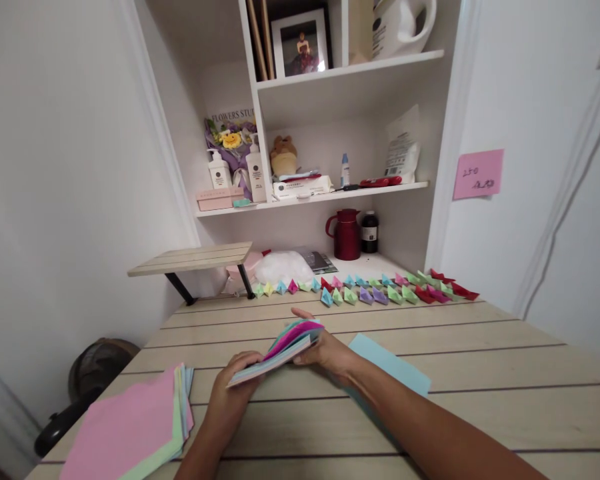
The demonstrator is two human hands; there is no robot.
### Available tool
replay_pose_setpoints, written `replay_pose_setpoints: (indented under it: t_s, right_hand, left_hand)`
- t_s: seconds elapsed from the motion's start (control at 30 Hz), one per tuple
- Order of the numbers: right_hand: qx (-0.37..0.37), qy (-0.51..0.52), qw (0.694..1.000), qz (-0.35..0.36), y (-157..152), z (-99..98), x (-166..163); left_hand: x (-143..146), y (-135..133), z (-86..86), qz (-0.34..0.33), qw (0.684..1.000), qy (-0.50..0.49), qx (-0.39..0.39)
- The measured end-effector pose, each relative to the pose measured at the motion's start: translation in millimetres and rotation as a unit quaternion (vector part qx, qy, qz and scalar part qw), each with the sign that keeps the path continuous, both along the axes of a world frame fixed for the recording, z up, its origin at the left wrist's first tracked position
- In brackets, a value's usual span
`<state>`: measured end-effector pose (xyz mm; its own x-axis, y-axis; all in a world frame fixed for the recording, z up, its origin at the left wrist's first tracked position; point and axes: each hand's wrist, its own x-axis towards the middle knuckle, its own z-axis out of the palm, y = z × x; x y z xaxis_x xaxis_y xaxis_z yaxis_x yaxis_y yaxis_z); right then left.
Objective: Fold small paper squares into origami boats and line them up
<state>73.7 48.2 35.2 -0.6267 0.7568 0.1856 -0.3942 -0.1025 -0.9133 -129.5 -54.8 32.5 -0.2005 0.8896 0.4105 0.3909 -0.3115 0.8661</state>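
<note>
A stack of coloured paper sheets [280,355] is held above the table between both hands, bent upward in the middle, with magenta and teal layers showing at its top. My left hand [237,381] is closed around the stack's left end. At the other end my right hand [327,353] grips it, thumb below and one finger stretched out past the far side. Under my right forearm lies a light blue sheet [393,363], partly covered by the arm. To the left rests another pile of paper [130,420], pink on top, with green, yellow and blue edges.
Rows of small folded paper boats [365,295] line the table's back edge. A small raised wooden shelf [195,259] stands at the back left. Behind are white shelves holding a red jug [347,235], a dark bottle [369,231] and pump bottles [220,170].
</note>
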Motion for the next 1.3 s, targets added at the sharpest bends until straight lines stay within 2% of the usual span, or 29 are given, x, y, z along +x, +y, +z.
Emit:
replay_pose_setpoints:
  t_s: [0.2, 0.3, 0.4, 0.5, 0.6, 0.67, 0.83, 0.93, 1.07, 1.17, 1.3]
  right_hand:
    - [0.004, -0.007, 1.000, 0.013, 0, -1.8, -6]
    - [0.007, 0.003, 1.000, 0.013, -1, -5.3, -11]
    - [0.014, -0.008, 1.000, 0.007, 0, -9.0, -13]
    - [0.028, -0.005, 1.000, -0.004, -2, -6.0, -13]
    - [0.040, 0.008, 0.999, 0.001, -6, 2.8, -13]
    - [0.030, -0.002, 0.999, 0.018, -9, 6.5, -12]
    - [-0.008, -0.039, 0.997, 0.060, -10, -1.4, -10]
    - [0.013, -0.024, 0.997, 0.065, -11, -5.3, -10]
    - [0.042, 0.021, 0.999, 0.025, -14, -3.5, -11]
    - [0.039, 0.027, 0.999, 0.024, -12, -5.0, -10]
    - [0.049, -0.017, 0.999, -0.001, -8, -8.8, -9]
  left_hand:
    - [1, 5, -5.6, 0.032, 0.998, -0.040, -0.034]
    - [5, 10, -10.9, 0.050, 0.997, -0.060, -0.017]
    - [9, 11, -12.6, 0.041, 0.998, -0.047, -0.005]
    - [13, 8, -7.2, 0.058, 0.998, -0.033, 0.010]
    - [16, 3, 1.3, 0.119, 0.991, -0.059, 0.026]
    - [16, 1, 4.9, 0.144, 0.985, -0.090, -0.001]
    - [14, 0, 3.7, 0.101, 0.982, -0.118, -0.105]
    - [16, -1, 3.7, 0.109, 0.983, -0.103, -0.102]
    - [21, -3, 9.5, 0.137, 0.984, -0.084, -0.073]
    - [25, -2, 10.3, 0.094, 0.990, -0.076, -0.074]
    - [24, 2, 2.3, 0.053, 0.995, -0.056, -0.063]
